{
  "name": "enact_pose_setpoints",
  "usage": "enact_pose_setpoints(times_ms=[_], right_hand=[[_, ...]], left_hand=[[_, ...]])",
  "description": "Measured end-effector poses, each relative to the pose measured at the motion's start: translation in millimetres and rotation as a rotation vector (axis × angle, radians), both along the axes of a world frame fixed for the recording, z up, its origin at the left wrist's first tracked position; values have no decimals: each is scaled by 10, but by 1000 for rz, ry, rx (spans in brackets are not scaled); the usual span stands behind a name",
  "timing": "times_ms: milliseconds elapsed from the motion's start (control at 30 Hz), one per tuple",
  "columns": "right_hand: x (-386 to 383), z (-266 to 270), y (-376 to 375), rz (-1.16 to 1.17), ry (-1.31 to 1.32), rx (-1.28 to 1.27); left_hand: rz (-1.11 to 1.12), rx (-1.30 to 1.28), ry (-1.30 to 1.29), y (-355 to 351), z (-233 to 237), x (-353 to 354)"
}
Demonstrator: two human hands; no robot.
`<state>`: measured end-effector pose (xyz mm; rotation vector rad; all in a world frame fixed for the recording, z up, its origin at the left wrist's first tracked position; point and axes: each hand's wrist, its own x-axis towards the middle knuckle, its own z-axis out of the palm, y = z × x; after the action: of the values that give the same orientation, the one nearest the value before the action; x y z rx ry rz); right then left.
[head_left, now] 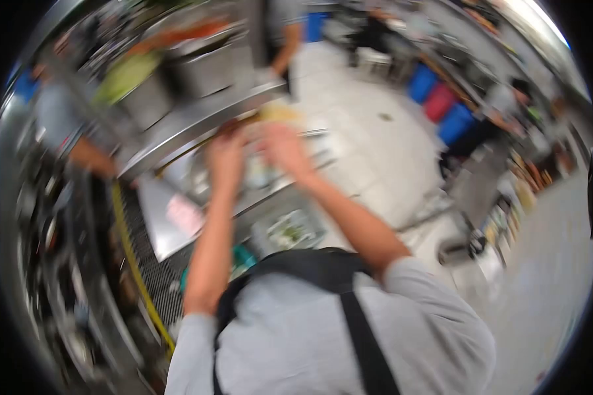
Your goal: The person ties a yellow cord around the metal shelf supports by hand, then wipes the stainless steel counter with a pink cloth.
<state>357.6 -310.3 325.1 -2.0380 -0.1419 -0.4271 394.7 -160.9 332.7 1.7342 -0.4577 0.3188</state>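
Note:
The view is heavily motion-blurred. My left hand [224, 158] and my right hand [284, 148] reach out together over a steel counter [197, 118]. Both are close to a pale, yellowish thing [277, 113] at the counter's edge, with a shiny tray [184, 174] just beneath them. The blur hides whether either hand grips anything. My grey shirt and a black apron strap [362, 336] fill the bottom of the frame.
Steel tubs hold green food [128, 76] and orange food [197, 33] behind the counter. Other people stand at the top [283, 33], the left [79, 141] and the right [504, 108]. Blue and red bins [441, 105] line the tiled floor. A lower tray [290, 230] holds greens.

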Motion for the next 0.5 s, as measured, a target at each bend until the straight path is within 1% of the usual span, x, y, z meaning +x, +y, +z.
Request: enact_pose_setpoints(times_ms=[33, 67, 100, 133, 167, 200, 300, 333, 400, 433, 500], right_hand=[[-90, 138, 198, -11, 137, 625], [15, 56, 214, 27, 218, 763], [-85, 358, 305, -50, 295, 803], [-46, 373, 338, -52, 292, 947], [-58, 439, 361, -56, 286, 1092], [-44, 457, 359, -59, 293, 1146], [-8, 371, 370, -53, 263, 1197], [-16, 379, 367, -46, 240, 1181], [-28, 381, 397, -32, 199, 1155], [3, 329, 418, -91, 125, 1005], [111, 164, 470, -204, -22, 696]], left_hand=[[7, 152, -164, 52, -94, 142], [36, 297, -342, 101, -183, 276], [78, 417, -522, 152, -268, 400], [-92, -123, -4, 79, -304, 459], [-164, -352, 119, -10, -192, 322], [-266, -487, 225, -14, -215, 351], [-265, -499, 202, -12, -195, 315], [-323, -536, 222, 12, -204, 321], [-378, -532, 266, 66, -232, 329], [-406, -530, 285, 85, -229, 335], [-370, -549, 326, 18, -183, 226]])
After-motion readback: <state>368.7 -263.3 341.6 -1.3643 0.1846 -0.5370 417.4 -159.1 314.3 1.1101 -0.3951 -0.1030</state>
